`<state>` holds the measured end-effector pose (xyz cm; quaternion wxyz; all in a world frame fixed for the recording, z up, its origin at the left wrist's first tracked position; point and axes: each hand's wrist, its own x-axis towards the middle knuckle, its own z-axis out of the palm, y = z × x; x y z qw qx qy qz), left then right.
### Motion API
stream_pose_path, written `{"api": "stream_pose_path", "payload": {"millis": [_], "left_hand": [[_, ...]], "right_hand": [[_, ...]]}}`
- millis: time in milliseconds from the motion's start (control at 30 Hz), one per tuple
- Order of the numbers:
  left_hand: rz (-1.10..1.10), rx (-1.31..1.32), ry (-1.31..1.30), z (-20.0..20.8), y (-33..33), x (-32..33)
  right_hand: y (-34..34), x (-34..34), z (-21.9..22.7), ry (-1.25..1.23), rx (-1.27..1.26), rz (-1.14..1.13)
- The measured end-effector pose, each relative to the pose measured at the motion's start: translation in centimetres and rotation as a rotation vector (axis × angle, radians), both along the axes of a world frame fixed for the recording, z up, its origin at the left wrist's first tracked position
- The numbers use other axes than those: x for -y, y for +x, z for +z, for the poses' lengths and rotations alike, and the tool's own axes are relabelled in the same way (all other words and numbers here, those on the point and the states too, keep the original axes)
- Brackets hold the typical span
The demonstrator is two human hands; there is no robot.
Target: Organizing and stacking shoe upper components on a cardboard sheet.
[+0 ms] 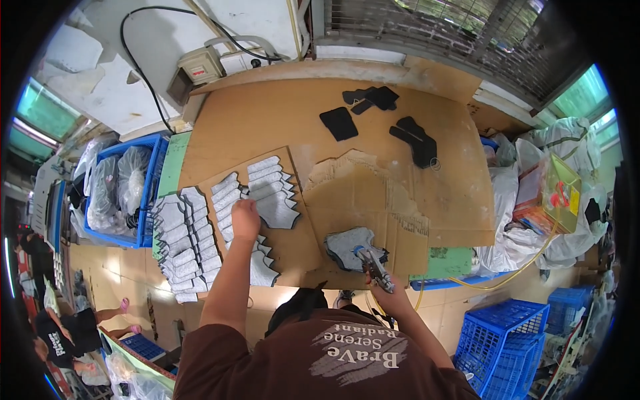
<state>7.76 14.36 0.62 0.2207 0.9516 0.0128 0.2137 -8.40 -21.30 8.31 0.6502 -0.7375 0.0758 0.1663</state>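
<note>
My right hand (385,285) is wrapped round a metal spray gun (375,265), its nozzle pointing at a small stack of grey, dark-edged fabric pieces (351,245) near the table's front edge. Farther left, my left hand (245,221) is closed over a fanned row of grey cut pieces (263,268); whatever its fingers pinch is hidden. Just beyond that hand lies another overlapping row of grey pieces (272,190) on a cardboard sheet (303,233). More rows of such grey pieces (190,243) overlap at the table's left end.
Several black cut pieces (339,124) lie at the back of the cardboard-covered table (260,113). A blue crate (157,160) with plastic bags stands left; bags and a yellow-green container (559,193) are right. A yellow hose (513,279) hangs there. Blue crates (503,347) stand lower right.
</note>
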Motion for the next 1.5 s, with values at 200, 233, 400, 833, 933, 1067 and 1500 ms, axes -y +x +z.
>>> {"api": "stream_pose_path", "payload": {"millis": [200,233,400,833,933,1067,1500], "left_hand": [[-0.365,-0.47,-0.557,4.6,-6.1,11.8],[-0.39,-0.418,-0.557,4.6,-6.4,12.7],[-0.419,-0.478,-0.576,3.9,-6.7,13.6],[-0.374,-0.419,-0.565,3.5,-6.9,13.9],[-0.357,-0.439,-0.566,3.5,-6.9,14.0],[-0.316,-0.449,-0.616,4.2,-7.0,14.3],[0.174,-0.371,-1.143,0.5,-2.6,1.2]], "right_hand": [[0.4,-0.7,0.3,-0.009,0.012,0.068],[0.4,-0.9,0.2,0.001,-0.005,0.062],[0.8,-1.4,0.8,0.04,-0.034,0.039],[0.7,-0.5,0.3,0.106,-0.134,-0.03],[0.7,0.1,0.6,0.083,-0.109,-0.066],[0.7,0.9,0.8,0.031,-0.1,-0.131],[0.0,0.9,1.3,0.043,-0.142,-0.045]]}}
